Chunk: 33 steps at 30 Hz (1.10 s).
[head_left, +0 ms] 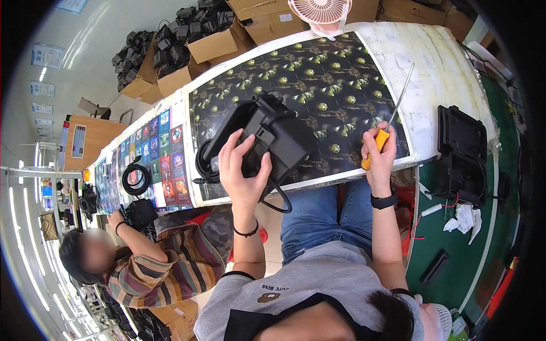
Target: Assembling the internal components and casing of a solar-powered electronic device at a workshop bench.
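A black plastic box-shaped device (287, 145) with a latch and a cable is tilted up above the dark patterned mat (335, 74) on the table. My left hand (243, 170) grips its near left side, fingers spread over the casing. Part of its black cable hangs in a loop below, by the table's near edge. My right hand (380, 153) is closed round the yellow handle of a screwdriver (382, 138). The long metal shaft points up and away from me, apart from the device.
An opened black case (462, 133) lies to the right, with wires, a white cylinder (431, 209) and crumpled tissue (465, 220) nearby. A pink fan (323, 14) stands at the far edge. Cardboard boxes (219, 42) of black devices stand behind. A co-worker (165, 258) sits at left near a coiled cable (136, 177).
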Each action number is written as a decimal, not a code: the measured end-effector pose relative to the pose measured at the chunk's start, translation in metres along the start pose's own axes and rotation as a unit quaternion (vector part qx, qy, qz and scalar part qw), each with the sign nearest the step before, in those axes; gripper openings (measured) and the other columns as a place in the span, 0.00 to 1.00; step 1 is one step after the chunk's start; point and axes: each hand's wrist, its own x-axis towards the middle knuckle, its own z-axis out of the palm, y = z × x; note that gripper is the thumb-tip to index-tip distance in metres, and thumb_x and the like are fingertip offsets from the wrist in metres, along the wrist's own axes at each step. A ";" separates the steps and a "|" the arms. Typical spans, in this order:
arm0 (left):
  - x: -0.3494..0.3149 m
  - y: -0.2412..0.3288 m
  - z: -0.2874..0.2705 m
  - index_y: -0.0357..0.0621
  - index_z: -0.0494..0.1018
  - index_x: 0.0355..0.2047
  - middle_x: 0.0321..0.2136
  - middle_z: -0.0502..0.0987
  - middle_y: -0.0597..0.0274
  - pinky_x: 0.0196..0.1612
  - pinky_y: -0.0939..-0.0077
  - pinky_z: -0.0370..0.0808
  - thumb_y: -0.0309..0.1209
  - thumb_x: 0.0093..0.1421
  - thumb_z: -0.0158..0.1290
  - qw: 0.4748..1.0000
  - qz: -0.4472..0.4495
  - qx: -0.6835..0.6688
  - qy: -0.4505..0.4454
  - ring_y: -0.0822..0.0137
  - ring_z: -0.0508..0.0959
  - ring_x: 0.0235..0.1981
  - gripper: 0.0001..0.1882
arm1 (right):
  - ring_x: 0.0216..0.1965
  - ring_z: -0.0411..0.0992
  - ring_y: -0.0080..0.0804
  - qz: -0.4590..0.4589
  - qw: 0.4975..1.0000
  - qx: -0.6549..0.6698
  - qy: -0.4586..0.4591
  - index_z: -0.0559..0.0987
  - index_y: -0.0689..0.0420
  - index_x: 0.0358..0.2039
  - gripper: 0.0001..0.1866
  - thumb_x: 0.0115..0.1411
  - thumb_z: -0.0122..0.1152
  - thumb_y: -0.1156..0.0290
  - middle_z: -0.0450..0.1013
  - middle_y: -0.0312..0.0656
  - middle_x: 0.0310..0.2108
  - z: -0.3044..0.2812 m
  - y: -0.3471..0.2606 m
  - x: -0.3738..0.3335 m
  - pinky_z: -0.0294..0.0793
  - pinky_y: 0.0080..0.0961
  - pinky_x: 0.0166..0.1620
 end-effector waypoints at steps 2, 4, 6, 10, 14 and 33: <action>0.000 0.004 -0.001 0.44 0.78 0.42 0.48 0.76 0.55 0.50 0.63 0.71 0.27 0.44 0.65 1.000 -0.006 0.029 0.005 0.53 0.75 0.46 0.21 | 0.25 0.64 0.14 0.000 1.000 -0.003 -0.005 0.66 0.54 0.49 0.18 0.61 0.60 0.79 0.67 0.32 0.33 -0.001 0.000 -0.002 0.65 0.11 0.23; 0.001 0.007 -0.002 0.45 0.78 0.42 0.48 0.77 0.57 0.49 0.63 0.71 0.28 0.44 0.65 0.998 -0.012 0.055 0.009 0.54 0.76 0.45 0.22 | 0.25 0.64 0.14 -0.003 1.000 -0.008 -0.008 0.66 0.54 0.49 0.18 0.61 0.60 0.79 0.67 0.32 0.33 -0.001 -0.002 -0.002 0.65 0.11 0.23; 0.005 0.008 -0.001 0.48 0.78 0.42 0.47 0.77 0.60 0.49 0.64 0.70 0.31 0.44 0.66 0.996 -0.022 0.087 0.005 0.56 0.76 0.44 0.21 | 0.25 0.64 0.14 0.008 1.000 -0.016 -0.003 0.66 0.53 0.48 0.18 0.61 0.60 0.79 0.67 0.32 0.32 -0.001 -0.004 -0.004 0.65 0.12 0.23; 0.025 -0.001 -0.002 0.46 0.78 0.44 0.44 0.80 0.56 0.50 0.65 0.73 0.33 0.50 0.65 0.989 -0.038 0.129 -0.055 0.54 0.78 0.45 0.20 | 0.25 0.65 0.15 0.026 0.999 -0.016 -0.010 0.66 0.52 0.47 0.17 0.61 0.61 0.79 0.67 0.32 0.32 -0.004 -0.006 -0.004 0.65 0.12 0.23; 0.048 -0.047 -0.013 0.50 0.78 0.45 0.41 0.81 0.56 0.47 0.61 0.74 0.39 0.53 0.63 0.980 -0.090 0.153 -0.092 0.52 0.78 0.43 0.19 | 0.23 0.64 0.15 0.021 0.995 -0.089 -0.043 0.66 0.53 0.48 0.17 0.62 0.60 0.77 0.67 0.31 0.31 -0.001 -0.008 -0.008 0.64 0.13 0.22; -0.031 -0.066 0.026 0.47 0.79 0.37 0.39 0.81 0.70 0.64 0.58 0.58 0.24 0.60 0.56 0.989 0.019 0.138 0.042 0.65 0.78 0.47 0.06 | 0.36 0.76 0.45 -0.104 0.630 -0.756 0.143 0.70 0.54 0.42 0.28 0.45 0.76 0.63 0.75 0.42 0.33 -0.112 -0.175 -0.068 0.74 0.34 0.34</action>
